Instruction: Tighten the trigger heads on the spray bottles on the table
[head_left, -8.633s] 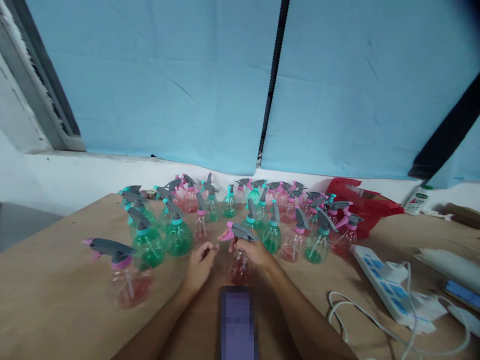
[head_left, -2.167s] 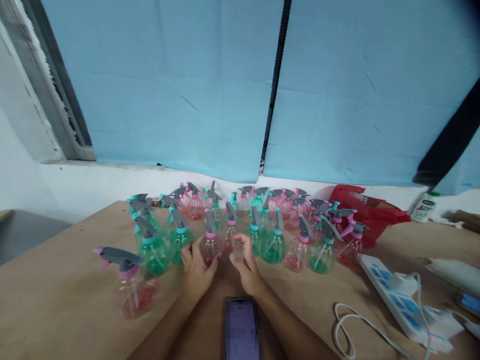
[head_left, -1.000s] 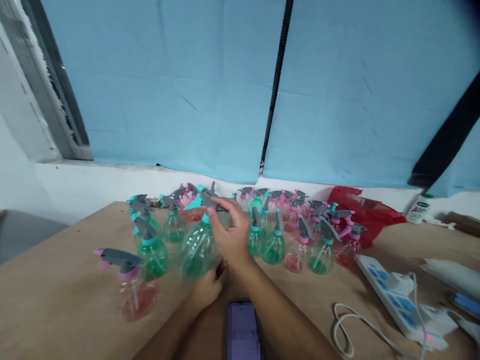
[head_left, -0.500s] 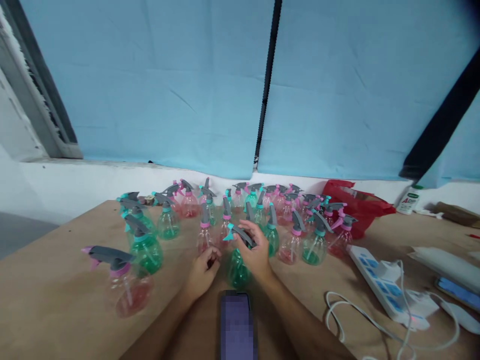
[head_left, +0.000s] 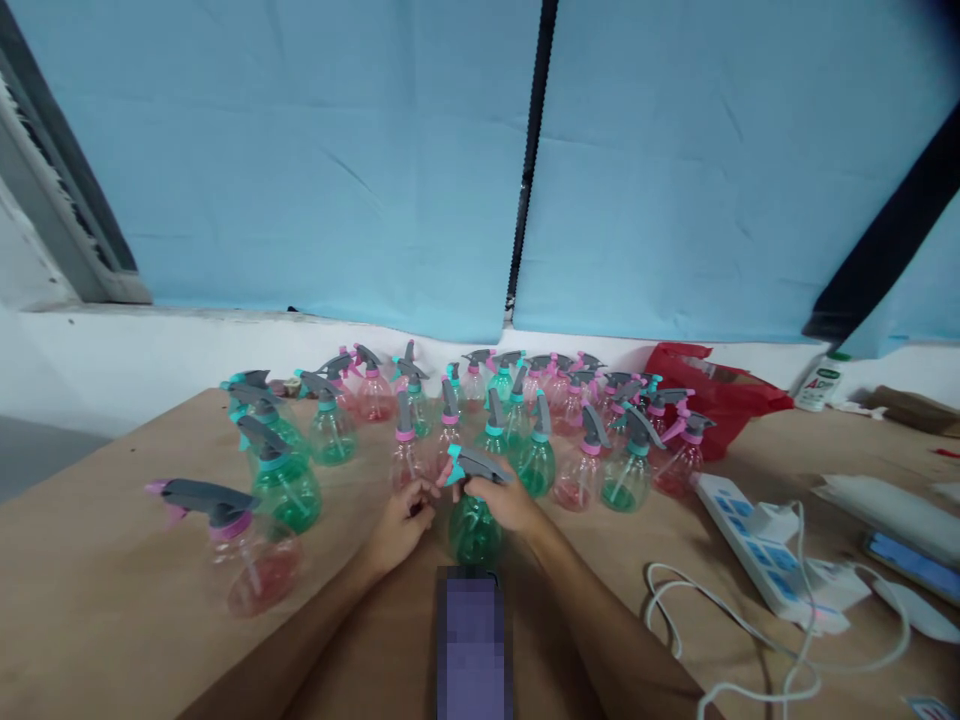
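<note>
A green spray bottle [head_left: 474, 535] with a grey trigger head and turquoise nozzle stands upright in front of me. My right hand [head_left: 516, 500] is closed round its neck and trigger head, hiding part of both. Just left of the bottle, my left hand [head_left: 400, 525] has its fingers curled together; whatever they may hold is hidden. Right behind that hand stands a pink spray bottle [head_left: 406, 455]. A dark phone-like object with a blurred screen [head_left: 474, 645] lies between my forearms.
Several pink and green spray bottles stand across the table's back, including a clear green one [head_left: 624, 485]. A pink one [head_left: 259, 570] is at front left. To the right are a white power strip [head_left: 780, 570] with cables, a phone [head_left: 915, 565] and a red bag [head_left: 705, 400].
My right hand has shifted from the side of the trigger head to a grip round the neck, with the head turned slightly. My left hand stays curled beside the bottle.
</note>
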